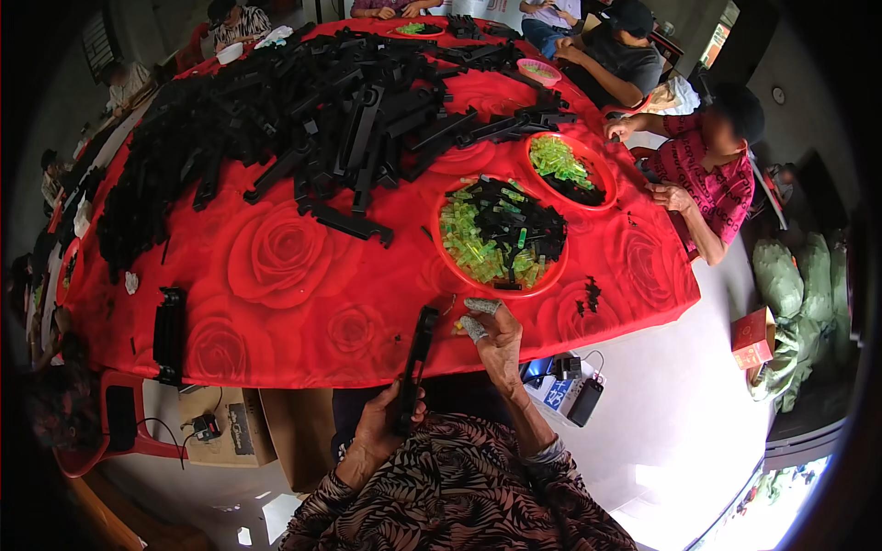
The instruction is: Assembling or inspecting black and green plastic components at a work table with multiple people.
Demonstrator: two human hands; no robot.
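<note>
My left hand (377,424) grips the lower end of a long black plastic strip (417,363) that points up toward the table edge. My right hand (491,332) rests at the table's front edge with grey fingertip covers on two fingers, just below a red round tray (457,266) filled with small translucent green pieces and small black parts. Whether the right fingers pinch a piece I cannot tell. A large heap of black plastic strips (276,119) covers the back and left of the table with the red rose-print cloth (276,275).
A second red tray (602,170) with green pieces sits at the right, beside a seated person in a pink top (707,170). More people sit round the far side. A black strip stack (169,332) lies at the left edge. Cardboard boxes (230,422) and chargers lie on the floor.
</note>
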